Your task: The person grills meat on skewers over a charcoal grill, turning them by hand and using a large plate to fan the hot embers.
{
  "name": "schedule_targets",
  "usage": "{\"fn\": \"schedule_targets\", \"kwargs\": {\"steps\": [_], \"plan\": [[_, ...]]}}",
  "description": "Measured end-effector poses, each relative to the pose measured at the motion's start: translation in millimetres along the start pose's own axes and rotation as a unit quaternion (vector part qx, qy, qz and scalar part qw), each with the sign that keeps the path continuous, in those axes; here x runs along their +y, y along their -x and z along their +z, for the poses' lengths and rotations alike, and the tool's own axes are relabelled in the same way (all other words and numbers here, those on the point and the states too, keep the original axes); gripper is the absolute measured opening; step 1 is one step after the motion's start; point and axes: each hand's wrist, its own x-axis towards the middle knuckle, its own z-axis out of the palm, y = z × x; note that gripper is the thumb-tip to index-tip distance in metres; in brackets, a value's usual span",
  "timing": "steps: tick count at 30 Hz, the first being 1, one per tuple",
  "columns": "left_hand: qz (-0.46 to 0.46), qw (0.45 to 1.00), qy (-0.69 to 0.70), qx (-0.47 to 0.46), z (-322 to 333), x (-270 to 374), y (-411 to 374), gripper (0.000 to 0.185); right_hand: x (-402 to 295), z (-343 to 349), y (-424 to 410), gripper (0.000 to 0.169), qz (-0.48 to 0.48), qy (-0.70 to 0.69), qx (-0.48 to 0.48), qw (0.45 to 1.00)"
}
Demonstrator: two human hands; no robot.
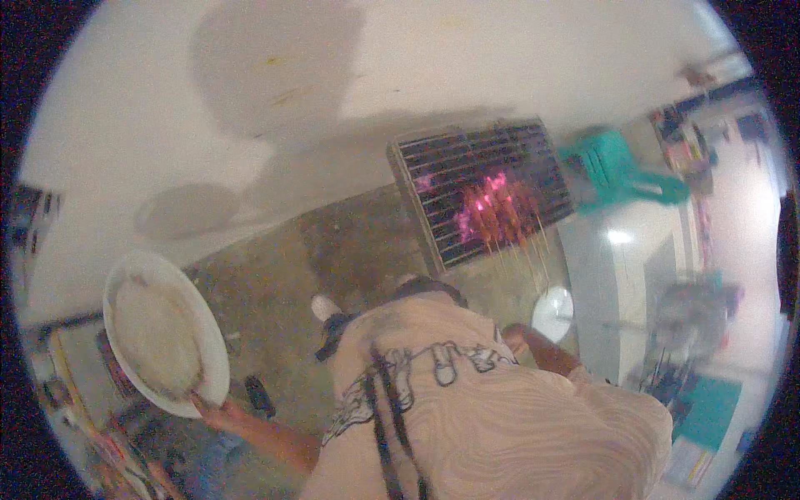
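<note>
My left hand (215, 411) grips the near rim of an oval white plate (159, 337), held out at the left; its inside looks smeared, with small bits on it. Close to my body hangs my right hand (515, 340), partly hidden by the patterned shirt; whether it holds anything is unclear. Ahead of me, skewers of food (500, 219) lie on a charcoal grill (431, 181), over glowing pink-red coals, their sticks pointing towards me. A round white dish (554, 312) lies beyond the right hand, below the stick ends.
A turquoise plastic object (603, 165) stands just right of the grill, by a pale counter (625, 250). Blurred goods and a teal box (709, 409) are farther right. A pale wall (437, 56) rises behind the grill. Blurred items crowd the lower left, near a dark object (259, 395) on the floor.
</note>
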Motion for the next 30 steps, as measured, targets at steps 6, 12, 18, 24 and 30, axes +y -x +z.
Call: {"fn": "schedule_targets", "kwargs": {"steps": [6, 12, 18, 24, 30], "plan": [[-0.049, 0.991, -0.066, -0.107, 2.8, 39.0, -56.2, 0.046, -71.2, 81.7, 124.2, 0.03, -0.041, 0.101, -0.031, 0.994], [-0.084, 0.967, -0.146, -0.19, 16.2, 50.6, -85.0, 0.045, -203.3, 155.8, 281.6, 0.025, -0.43, 0.206, 0.17, 0.863], [-0.07, 0.887, -0.228, -0.395, 92.9, 10.0, -68.5, 0.04, -315.4, 254.9, 325.9, 0.054, -0.675, -0.203, 0.07, 0.706], [0.02, 0.646, -0.356, -0.675, 166.3, 16.2, -40.2, 0.036, -271.1, 221.3, 381.9, 0.043, -0.563, -0.25, 0.383, 0.688], [0.184, 0.632, -0.362, -0.66, 130.9, -54.6, -72.3, 0.03, -88.9, 61.8, 454.2, 0.022, -0.374, -0.142, 0.768, 0.5]]}}
